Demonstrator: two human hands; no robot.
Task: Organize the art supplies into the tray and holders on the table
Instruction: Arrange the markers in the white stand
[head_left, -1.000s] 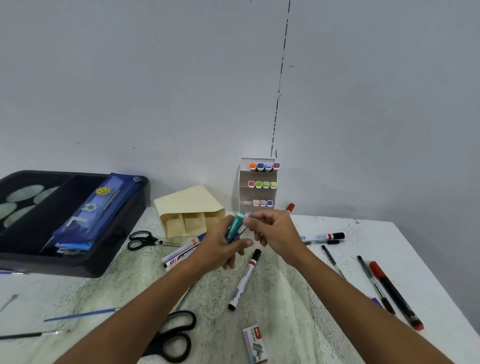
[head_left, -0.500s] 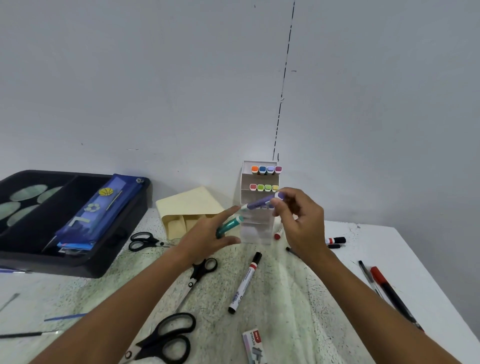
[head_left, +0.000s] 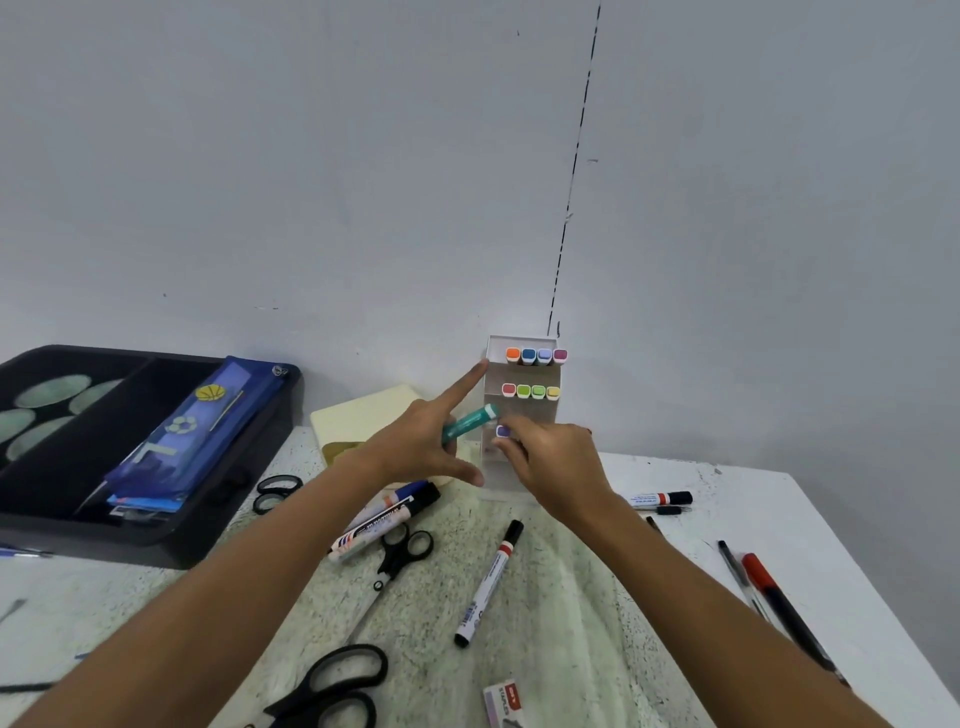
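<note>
A right hand (head_left: 550, 457) pinched a purple marker (head_left: 503, 431) into the white holder (head_left: 521, 470) at twelve o'clock; the left hand (head_left: 426, 441) gripped a teal marker (head_left: 470, 423). Whiteboard markers (head_left: 384, 519) and scissors (head_left: 332, 686) lay unsorted; tray (head_left: 156, 540) at nine o'clock.

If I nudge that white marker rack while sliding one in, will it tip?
Possibly. The white marker rack stands tall and narrow, and looks light, so it could tip or slide back. The left hand touches its side, which probably steadies it.
</note>
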